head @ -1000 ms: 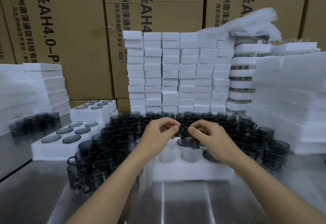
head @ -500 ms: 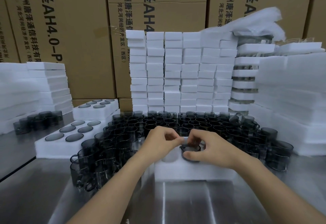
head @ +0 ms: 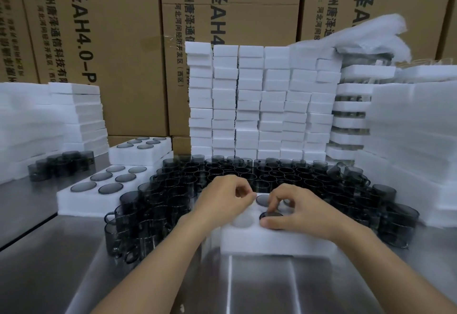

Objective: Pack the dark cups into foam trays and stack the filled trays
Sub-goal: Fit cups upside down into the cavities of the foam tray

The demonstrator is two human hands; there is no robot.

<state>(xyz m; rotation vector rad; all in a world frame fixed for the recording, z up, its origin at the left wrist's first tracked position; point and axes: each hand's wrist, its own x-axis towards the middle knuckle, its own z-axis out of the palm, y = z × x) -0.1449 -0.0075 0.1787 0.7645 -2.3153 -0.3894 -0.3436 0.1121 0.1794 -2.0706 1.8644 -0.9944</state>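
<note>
Under the curled fingers of the right hand point(head: 305, 213), a dark cup point(head: 272, 216) sits at the mouth of a socket in a white foam tray point(head: 277, 243). Thumb and fingertips pinch its rim. Just beyond those fingers, a second cup point(head: 262, 199) is already seated. An empty socket point(head: 243, 220) lies between the two hands. The left hand point(head: 222, 198) hovers at the tray's far edge with its fingers curled in tight. Whether they pinch anything cannot be told.

The likely risks are these. If pressed in at a tilt, the cup could jam or gouge the soft foam. A hard push might slide the light tray on the smooth surface, because the left hand does not plainly pin it. The loose cups point(head: 247, 174) crowd close beyond and beside both hands, so a stray knuckle or wrist could knock some over.

The surface is a shiny metal table point(head: 272, 286) that reflects the tray. Well to the left of the left hand, filled trays point(head: 81, 201) lie on it. Beyond the fingertips, past the loose cups, rise tall foam stacks point(head: 249, 106). Behind these stands a wall of printed cardboard boxes point(head: 118, 54).
</note>
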